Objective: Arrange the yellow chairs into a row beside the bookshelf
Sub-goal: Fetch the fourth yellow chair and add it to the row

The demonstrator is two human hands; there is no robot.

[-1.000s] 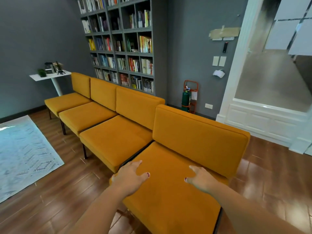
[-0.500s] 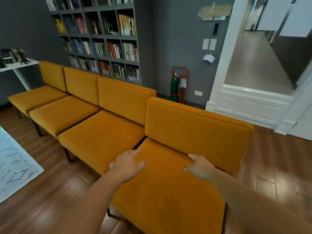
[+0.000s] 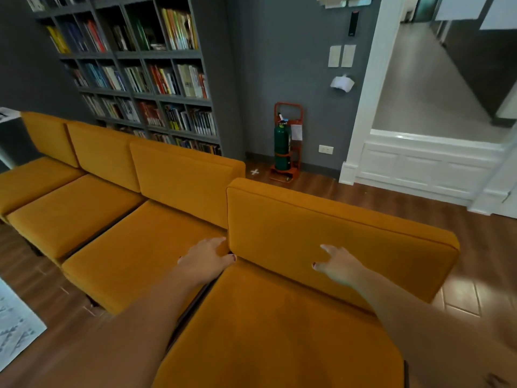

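Several yellow armless chairs stand side by side in front of the grey bookshelf (image 3: 145, 71). The nearest chair (image 3: 293, 326) sits at the right end, its backrest set slightly forward of its neighbour (image 3: 145, 247). My left hand (image 3: 208, 259) rests with fingers spread at the left rear corner of the nearest seat, over the gap between the two chairs. My right hand (image 3: 337, 266) lies open against the lower front of the nearest chair's backrest. Neither hand grips anything.
A green fire extinguisher (image 3: 282, 144) in an orange stand sits on the floor by the grey wall, behind the nearest chair. A white door frame (image 3: 369, 107) and low white panelling are at the right. A pale rug (image 3: 14, 329) lies at the lower left. A white tape cross (image 3: 254, 172) marks the wooden floor.
Both hands have slid forward over the nearest seat towards its backrest; the right hand now touches the backrest. The view has moved closer and to the right.
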